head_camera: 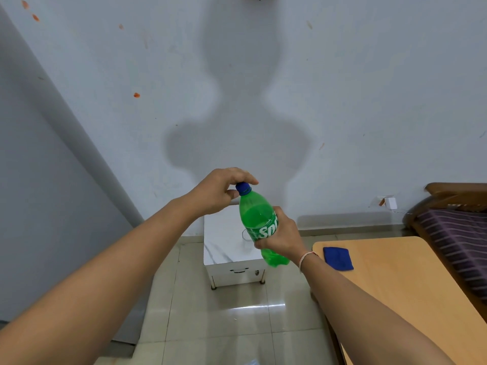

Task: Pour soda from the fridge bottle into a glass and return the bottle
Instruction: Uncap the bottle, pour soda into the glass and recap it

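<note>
A green soda bottle (259, 219) is held in the air, tilted slightly left at the top, above open tiled floor (237, 325). The right hand (283, 237) is wrapped around its labelled middle; the left hand (221, 191) is closed over the blue cap (243, 187), fingers on top and thumb at the side. Just right of the right wrist, the rounded corner of a wooden worktop (395, 285) is seen, a blue cloth (338, 258) lying near that edge. Beyond the hands a small white cabinet (226, 248) stands against the wall (342, 101). A glass outline behind the bottle cannot be told for certain. Far right, a bed (458, 233) is seen.
</note>
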